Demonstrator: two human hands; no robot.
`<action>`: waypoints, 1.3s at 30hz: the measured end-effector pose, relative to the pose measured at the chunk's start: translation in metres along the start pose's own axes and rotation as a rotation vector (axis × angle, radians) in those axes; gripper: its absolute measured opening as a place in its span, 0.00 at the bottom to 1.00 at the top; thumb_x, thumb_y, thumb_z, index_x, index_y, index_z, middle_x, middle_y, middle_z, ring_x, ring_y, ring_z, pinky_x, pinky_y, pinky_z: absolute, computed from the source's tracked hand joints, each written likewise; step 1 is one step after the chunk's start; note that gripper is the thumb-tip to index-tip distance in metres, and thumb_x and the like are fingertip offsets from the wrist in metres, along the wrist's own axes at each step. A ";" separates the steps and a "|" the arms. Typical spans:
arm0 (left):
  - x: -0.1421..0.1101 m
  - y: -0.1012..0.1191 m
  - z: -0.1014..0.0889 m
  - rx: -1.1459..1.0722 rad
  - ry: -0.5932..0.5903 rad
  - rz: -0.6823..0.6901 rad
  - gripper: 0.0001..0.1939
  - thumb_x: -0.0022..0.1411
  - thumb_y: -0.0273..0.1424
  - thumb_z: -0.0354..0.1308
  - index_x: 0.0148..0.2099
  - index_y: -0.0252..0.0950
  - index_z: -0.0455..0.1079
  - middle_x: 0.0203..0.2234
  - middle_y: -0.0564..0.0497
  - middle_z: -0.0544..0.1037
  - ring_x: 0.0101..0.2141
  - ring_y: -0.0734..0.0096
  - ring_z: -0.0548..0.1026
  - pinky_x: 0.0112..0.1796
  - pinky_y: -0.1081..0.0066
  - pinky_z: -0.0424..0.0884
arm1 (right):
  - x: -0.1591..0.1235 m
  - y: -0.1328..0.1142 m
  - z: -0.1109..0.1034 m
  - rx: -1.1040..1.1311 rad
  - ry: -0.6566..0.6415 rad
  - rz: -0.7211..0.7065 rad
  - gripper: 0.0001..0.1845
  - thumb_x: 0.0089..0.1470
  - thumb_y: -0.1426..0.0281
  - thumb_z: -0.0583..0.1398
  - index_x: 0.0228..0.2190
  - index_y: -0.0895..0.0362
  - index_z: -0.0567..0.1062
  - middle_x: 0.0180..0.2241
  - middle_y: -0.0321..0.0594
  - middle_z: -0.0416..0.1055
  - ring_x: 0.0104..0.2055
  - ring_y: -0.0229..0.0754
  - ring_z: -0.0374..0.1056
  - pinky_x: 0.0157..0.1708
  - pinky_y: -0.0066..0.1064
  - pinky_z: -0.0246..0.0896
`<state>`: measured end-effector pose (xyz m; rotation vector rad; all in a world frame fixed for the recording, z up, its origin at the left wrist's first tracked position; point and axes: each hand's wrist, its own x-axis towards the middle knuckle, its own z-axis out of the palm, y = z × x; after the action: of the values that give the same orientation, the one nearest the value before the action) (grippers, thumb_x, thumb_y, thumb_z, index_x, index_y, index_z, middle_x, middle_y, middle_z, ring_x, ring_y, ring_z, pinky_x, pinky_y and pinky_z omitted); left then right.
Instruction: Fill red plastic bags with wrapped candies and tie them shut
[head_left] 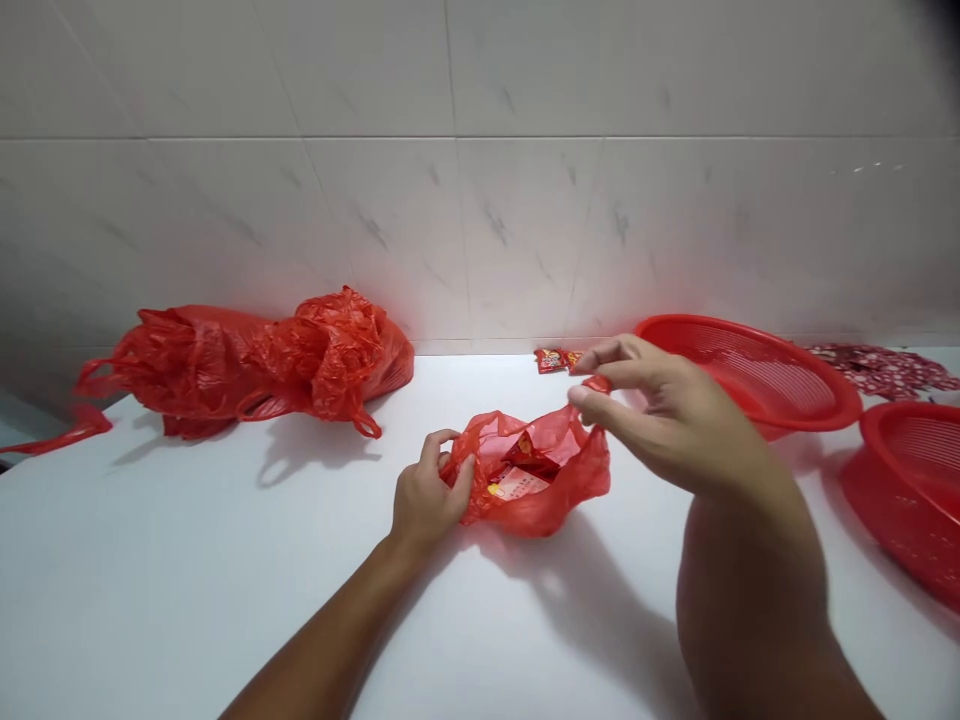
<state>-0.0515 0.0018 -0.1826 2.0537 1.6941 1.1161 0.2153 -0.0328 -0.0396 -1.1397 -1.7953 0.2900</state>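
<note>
A small red plastic bag (559, 490) lies on the white table (187, 580) in the middle, its mouth spread apart. Inside it I see small packets, one pale with red print. My left hand (427, 495) is closed on the bag's left rim. My right hand (660, 410) pinches the bag's right rim or handle between thumb and forefinger and lifts it a little.
A heap of crumpled red plastic bags (247, 365) lies at the back left by the tiled wall. Two red plastic sieve baskets (757, 365) (915, 480) stand at the right. A small red packet (553, 360) lies by the wall, and patterned red wrappers (885, 368) lie at the far right.
</note>
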 end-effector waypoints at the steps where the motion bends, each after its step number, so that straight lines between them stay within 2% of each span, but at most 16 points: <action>1: -0.002 0.000 0.000 -0.045 0.018 0.006 0.13 0.68 0.39 0.56 0.53 0.43 0.65 0.22 0.59 0.79 0.18 0.70 0.70 0.26 0.71 0.64 | 0.000 0.001 -0.001 0.048 -0.014 0.006 0.21 0.63 0.60 0.65 0.19 0.52 0.79 0.38 0.44 0.78 0.47 0.52 0.74 0.35 0.37 0.67; 5: -0.008 0.000 0.002 -0.181 0.035 0.004 0.15 0.67 0.35 0.56 0.54 0.43 0.63 0.23 0.59 0.80 0.17 0.72 0.68 0.25 0.72 0.64 | 0.003 0.013 -0.002 0.164 -0.108 0.091 0.27 0.63 0.55 0.65 0.16 0.54 0.78 0.36 0.44 0.81 0.45 0.54 0.78 0.35 0.39 0.70; 7: -0.008 -0.002 0.002 -0.236 0.029 -0.010 0.15 0.66 0.35 0.56 0.54 0.43 0.62 0.23 0.59 0.80 0.18 0.71 0.68 0.24 0.73 0.64 | 0.006 0.020 -0.003 0.203 -0.097 0.115 0.27 0.63 0.54 0.66 0.16 0.54 0.79 0.37 0.44 0.82 0.45 0.54 0.78 0.40 0.43 0.73; 10: -0.005 -0.006 0.002 -0.305 0.020 -0.059 0.12 0.67 0.37 0.57 0.51 0.43 0.63 0.23 0.59 0.79 0.19 0.71 0.69 0.23 0.73 0.62 | 0.008 0.031 -0.011 0.365 -0.061 0.092 0.24 0.63 0.55 0.66 0.20 0.53 0.82 0.40 0.45 0.82 0.52 0.58 0.77 0.52 0.51 0.71; 12: -0.001 -0.010 0.002 -0.332 0.029 -0.093 0.09 0.68 0.39 0.58 0.46 0.42 0.64 0.23 0.58 0.78 0.20 0.71 0.70 0.24 0.74 0.62 | 0.008 0.036 -0.019 0.505 -0.037 0.079 0.21 0.63 0.55 0.66 0.23 0.53 0.83 0.42 0.45 0.82 0.55 0.59 0.75 0.55 0.54 0.70; 16: 0.007 -0.012 0.002 -0.403 0.075 -0.105 0.12 0.68 0.40 0.58 0.34 0.40 0.65 0.24 0.57 0.72 0.25 0.72 0.69 0.28 0.74 0.66 | 0.007 0.039 -0.033 0.603 0.007 0.146 0.16 0.62 0.57 0.68 0.28 0.53 0.84 0.46 0.47 0.82 0.53 0.56 0.75 0.52 0.48 0.71; 19: 0.016 -0.004 0.001 -0.504 0.089 -0.149 0.15 0.66 0.42 0.60 0.32 0.39 0.66 0.23 0.57 0.70 0.25 0.73 0.67 0.28 0.74 0.66 | 0.008 0.038 -0.040 0.566 0.006 0.205 0.12 0.61 0.58 0.68 0.34 0.54 0.84 0.46 0.45 0.82 0.49 0.51 0.77 0.51 0.43 0.71; 21: 0.024 0.009 -0.005 -0.570 0.066 -0.218 0.15 0.62 0.44 0.65 0.37 0.39 0.68 0.22 0.57 0.72 0.23 0.73 0.68 0.26 0.75 0.65 | 0.009 0.037 -0.045 0.541 0.013 0.219 0.13 0.62 0.58 0.67 0.33 0.55 0.83 0.46 0.45 0.82 0.48 0.50 0.77 0.51 0.42 0.70; 24: 0.043 0.039 -0.022 -0.651 0.005 -0.284 0.27 0.55 0.44 0.73 0.50 0.39 0.69 0.21 0.59 0.73 0.21 0.74 0.68 0.24 0.76 0.63 | 0.009 0.036 -0.051 0.471 0.054 0.221 0.13 0.62 0.59 0.66 0.32 0.55 0.82 0.45 0.44 0.82 0.48 0.49 0.76 0.52 0.42 0.69; 26: 0.058 0.063 -0.037 -0.727 -0.025 -0.269 0.31 0.52 0.42 0.76 0.54 0.37 0.70 0.20 0.60 0.73 0.21 0.75 0.69 0.24 0.78 0.64 | 0.009 0.035 -0.054 0.385 0.100 0.239 0.12 0.62 0.60 0.65 0.33 0.55 0.81 0.41 0.41 0.82 0.47 0.48 0.76 0.51 0.41 0.68; 30: 0.081 0.112 -0.064 -0.899 0.033 -0.135 0.28 0.50 0.35 0.79 0.52 0.38 0.74 0.27 0.56 0.77 0.29 0.76 0.76 0.32 0.78 0.73 | 0.009 0.035 -0.057 0.230 0.153 0.267 0.11 0.62 0.61 0.64 0.34 0.54 0.82 0.37 0.38 0.81 0.43 0.46 0.76 0.45 0.37 0.67; 33: 0.086 0.141 -0.073 -0.912 0.046 -0.020 0.26 0.50 0.33 0.79 0.50 0.40 0.77 0.35 0.51 0.82 0.41 0.69 0.81 0.40 0.76 0.78 | 0.008 0.036 -0.058 0.213 0.165 0.275 0.12 0.62 0.60 0.63 0.35 0.54 0.83 0.38 0.38 0.82 0.43 0.47 0.77 0.43 0.36 0.67; 36: 0.082 0.158 -0.072 -0.895 0.062 0.051 0.23 0.52 0.33 0.78 0.50 0.42 0.78 0.42 0.49 0.83 0.50 0.61 0.81 0.46 0.71 0.80 | 0.007 0.035 -0.060 0.233 0.182 0.295 0.13 0.62 0.60 0.63 0.33 0.54 0.83 0.38 0.38 0.83 0.44 0.47 0.77 0.44 0.37 0.68; 39: 0.079 0.161 -0.067 -0.856 0.147 0.083 0.20 0.55 0.32 0.77 0.50 0.45 0.80 0.46 0.50 0.84 0.54 0.59 0.80 0.52 0.67 0.80 | 0.007 0.036 -0.060 0.278 0.172 0.309 0.13 0.62 0.60 0.64 0.31 0.54 0.83 0.38 0.38 0.83 0.45 0.47 0.78 0.47 0.37 0.68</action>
<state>0.0208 0.0094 -0.0056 1.5095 0.9049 1.6683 0.2841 -0.0238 -0.0267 -1.1993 -1.3769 0.5869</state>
